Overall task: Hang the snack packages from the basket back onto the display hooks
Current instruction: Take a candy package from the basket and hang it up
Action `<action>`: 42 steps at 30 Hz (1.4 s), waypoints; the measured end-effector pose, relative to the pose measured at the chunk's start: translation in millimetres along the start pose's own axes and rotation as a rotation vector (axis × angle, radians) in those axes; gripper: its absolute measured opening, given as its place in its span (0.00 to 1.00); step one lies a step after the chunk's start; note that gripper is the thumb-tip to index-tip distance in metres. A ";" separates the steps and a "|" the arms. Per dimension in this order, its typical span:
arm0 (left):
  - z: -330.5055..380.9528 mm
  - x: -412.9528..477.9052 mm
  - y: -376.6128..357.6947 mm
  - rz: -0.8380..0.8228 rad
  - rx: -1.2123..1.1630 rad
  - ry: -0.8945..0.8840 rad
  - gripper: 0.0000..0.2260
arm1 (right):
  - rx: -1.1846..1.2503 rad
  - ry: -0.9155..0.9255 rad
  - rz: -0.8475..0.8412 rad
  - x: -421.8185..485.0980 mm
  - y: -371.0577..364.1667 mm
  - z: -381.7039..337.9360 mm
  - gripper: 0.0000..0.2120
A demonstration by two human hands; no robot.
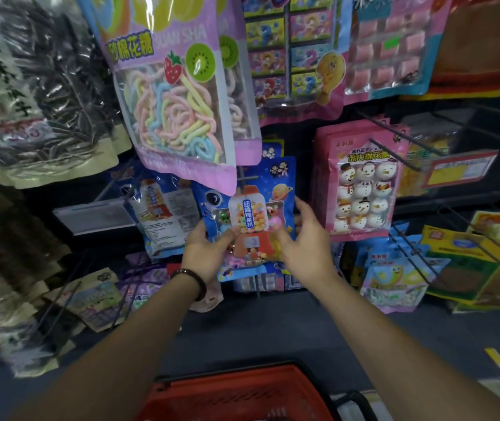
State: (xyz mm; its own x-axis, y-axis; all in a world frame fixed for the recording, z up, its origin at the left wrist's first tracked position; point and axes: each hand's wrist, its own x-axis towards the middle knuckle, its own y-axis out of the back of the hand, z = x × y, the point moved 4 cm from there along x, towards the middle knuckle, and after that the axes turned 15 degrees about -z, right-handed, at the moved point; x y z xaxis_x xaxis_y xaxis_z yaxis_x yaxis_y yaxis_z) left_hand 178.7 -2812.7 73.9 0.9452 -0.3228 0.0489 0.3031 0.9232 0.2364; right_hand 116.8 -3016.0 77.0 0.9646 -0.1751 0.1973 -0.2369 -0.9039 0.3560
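Single head-worn wide-angle view, facing forward and down, close to display hooks point(394, 155), edges apparently blurred

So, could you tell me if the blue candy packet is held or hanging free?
Held: the left hand grips the packet at a lower corner, the right hand holds its side.

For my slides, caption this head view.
Left hand and right hand hold blue gumball-print candy bag above red plastic basket.

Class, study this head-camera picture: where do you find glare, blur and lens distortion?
Head view: glare streaks the seed bags at left; wide-angle bending tilts the yellow-green bags; the red basket is soft; the blue gumball-machine packet, held by the left hand and right hand, is sharpest.
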 end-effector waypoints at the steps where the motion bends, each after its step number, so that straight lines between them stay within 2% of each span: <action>1: -1.2 2.4 1.4 0.013 0.002 0.008 0.15 | -0.016 -0.022 -0.014 1.2 -0.6 1.8 0.35; 4: -5.7 5.1 5.5 0.018 0.023 0.049 0.15 | -0.013 -0.090 -0.062 -7.3 -4.2 7.1 0.39; 7: -6.8 1.1 9.7 -0.003 0.063 0.081 0.18 | -0.048 -0.112 -0.069 -28.9 -4.8 13.7 0.36; 10: -14.6 -12.5 20.3 0.065 0.059 0.158 0.21 | -0.052 -0.141 -0.027 -56.6 -4.2 21.7 0.29; 12: -25.6 -31.2 26.1 0.051 0.055 0.202 0.19 | -0.049 -0.166 -0.010 -79.7 -10.8 27.8 0.22; 15: -40.9 -72.4 28.5 -0.071 0.152 0.197 0.09 | -0.024 -0.172 -0.017 -115.4 -30.6 42.8 0.13; 18: -54.8 -117.6 29.3 -0.255 0.335 0.108 0.09 | 0.010 -0.228 -0.033 -153.0 -58.8 66.8 0.10; 20: -71.3 -154.5 30.8 -0.415 0.390 0.142 0.05 | 0.012 -0.316 -0.056 -178.6 -80.0 85.5 0.08; 23: -108.6 -204.6 31.6 -0.617 0.466 0.203 0.03 | -0.019 -0.528 -0.205 -213.5 -112.8 118.6 0.05; 26: -149.8 -240.9 34.6 -0.780 0.553 0.302 0.02 | -0.071 -0.789 -0.424 -248.7 -151.0 169.6 0.11; 29: -184.2 -260.7 47.1 -0.770 0.572 0.397 0.11 | -0.142 -0.982 -0.570 -284.4 -179.3 207.1 0.11; 32: -219.6 -262.8 63.6 -0.752 0.686 0.517 0.14 | -0.206 -1.073 -0.670 -307.3 -192.4 225.0 0.06; 34: -231.2 -257.8 66.2 -0.784 0.732 0.552 0.19 | -0.198 -1.135 -0.674 -314.3 -196.7 240.3 0.06; 36: -239.3 -251.0 61.6 -0.768 0.687 0.581 0.11 | -0.156 -1.196 -0.607 -319.8 -202.5 255.0 0.08; 38: -248.0 -243.3 54.6 -0.781 0.652 0.584 0.07 | -0.011 -1.245 -0.506 -323.5 -209.9 262.9 0.03; 39: -253.5 -241.7 51.7 -0.803 0.645 0.595 0.05 | 0.050 -1.257 -0.481 -325.7 -212.8 266.3 0.05; 42: -265.9 -240.0 44.5 -0.870 0.659 0.617 0.06 | 0.204 -1.266 -0.436 -330.0 -219.3 273.6 0.11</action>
State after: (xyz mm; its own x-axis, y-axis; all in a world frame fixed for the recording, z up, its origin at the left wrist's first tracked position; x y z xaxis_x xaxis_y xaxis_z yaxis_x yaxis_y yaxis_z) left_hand -2.4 -2638.7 -185.3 0.4157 -0.4565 -0.7867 0.9044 0.1157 0.4108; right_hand -117.9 -2866.8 -316.1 0.4267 0.0020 -0.9044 0.0272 -0.9996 0.0106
